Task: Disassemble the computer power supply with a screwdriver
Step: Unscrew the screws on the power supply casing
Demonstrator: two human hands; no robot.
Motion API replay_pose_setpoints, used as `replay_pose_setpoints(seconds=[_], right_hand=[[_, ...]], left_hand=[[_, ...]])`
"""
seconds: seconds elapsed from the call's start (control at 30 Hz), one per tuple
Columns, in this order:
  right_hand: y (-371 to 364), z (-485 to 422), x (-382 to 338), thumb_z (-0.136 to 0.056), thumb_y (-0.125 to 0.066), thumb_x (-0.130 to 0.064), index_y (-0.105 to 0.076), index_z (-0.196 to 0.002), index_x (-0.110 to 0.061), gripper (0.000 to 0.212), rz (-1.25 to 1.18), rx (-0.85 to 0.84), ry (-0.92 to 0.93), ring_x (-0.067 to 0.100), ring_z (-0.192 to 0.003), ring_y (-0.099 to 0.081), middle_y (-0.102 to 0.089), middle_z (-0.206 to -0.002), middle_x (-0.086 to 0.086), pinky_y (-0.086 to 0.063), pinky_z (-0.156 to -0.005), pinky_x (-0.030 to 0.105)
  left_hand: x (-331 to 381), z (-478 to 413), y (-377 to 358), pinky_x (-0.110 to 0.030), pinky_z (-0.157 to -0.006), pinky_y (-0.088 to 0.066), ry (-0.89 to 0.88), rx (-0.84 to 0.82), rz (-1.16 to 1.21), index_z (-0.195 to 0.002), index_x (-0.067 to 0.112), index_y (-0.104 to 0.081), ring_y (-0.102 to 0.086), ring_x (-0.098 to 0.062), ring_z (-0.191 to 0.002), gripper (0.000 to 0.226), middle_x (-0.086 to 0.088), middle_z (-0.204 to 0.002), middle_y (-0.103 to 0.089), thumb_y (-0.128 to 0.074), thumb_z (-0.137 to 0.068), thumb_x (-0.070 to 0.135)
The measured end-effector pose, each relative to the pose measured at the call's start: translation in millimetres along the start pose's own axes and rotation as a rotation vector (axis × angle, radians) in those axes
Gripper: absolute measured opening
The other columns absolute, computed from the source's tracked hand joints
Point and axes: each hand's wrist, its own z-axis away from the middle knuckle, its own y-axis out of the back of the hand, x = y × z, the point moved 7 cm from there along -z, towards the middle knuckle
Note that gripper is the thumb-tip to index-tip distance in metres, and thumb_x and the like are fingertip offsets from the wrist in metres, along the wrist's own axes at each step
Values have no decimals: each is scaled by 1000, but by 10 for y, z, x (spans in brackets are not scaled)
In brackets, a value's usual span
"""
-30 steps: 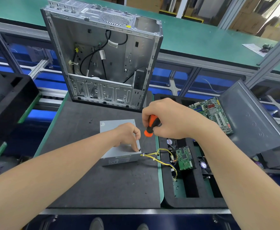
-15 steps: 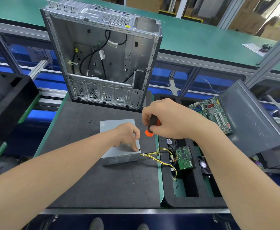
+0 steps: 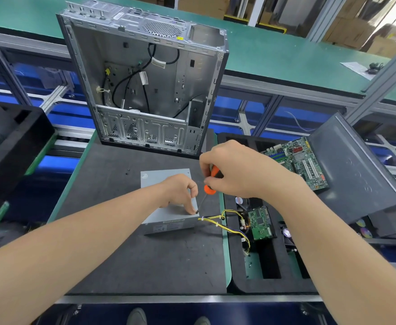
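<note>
While my right hand (image 3: 234, 170) grips the orange screwdriver (image 3: 209, 189) by its handle, the shaft slants down to the near right corner of the grey power supply (image 3: 166, 181), which lies flat on the dark tabletop (image 3: 122, 254) before the open computer case (image 3: 145, 78). My left hand (image 3: 180, 191) rests on its lid, fingers curled, fingertips at that corner; whether they pinch anything I cannot tell.

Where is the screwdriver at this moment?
In the head view the screwdriver is near the centre, gripped by the right hand; its tip is at the near right corner of the power supply, beside the left hand.
</note>
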Motion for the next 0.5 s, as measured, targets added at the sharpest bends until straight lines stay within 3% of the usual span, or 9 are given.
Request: replay_pose_setpoints(seconds=[0.2, 0.33, 0.43, 0.5], right_hand=[[24, 32, -28, -86, -72, -15, -71, -96, -24, 14, -41, -53, 62, 5, -85, -55, -63, -90, -10, -53, -76, 31], [16, 14, 10, -82, -72, -11, -71, -99, -25, 22, -23, -59, 70, -10, -84, -47, -64, -94, -8, -41, -67, 16], [14, 2, 46, -87, -74, -31, -66, -98, -24, 15, -36, 17, 5, 5, -85, -50, -54, -94, -9, -40, -63, 22], [-19, -9, 51, -94, -64, -48, -57, -92, -21, 28, 70, 74, -75, 21, -84, -53, -49, -89, -5, -39, -63, 32]], left_hand=[[-8, -13, 2, -26, -64, -35, -27, 3, -15, -66, 25, -60, -45, -19, -79, 35, 3, -84, -48, -92, -65, 12], [25, 0, 5, -39, -96, -51, -76, -6, -10, -69, 32, -74, -53, -22, -111, 29, 2, -107, -62, -92, -66, 9], [36, 9, -6, -38, -100, -49, -103, -17, -37, -70, 38, -78, -52, -20, -115, 30, 3, -115, -67, -89, -69, 11], [35, 11, -18, -36, -103, -48, -115, -36, -58, -69, 41, -78, -50, -19, -119, 30, 4, -118, -68, -87, -71, 13]])
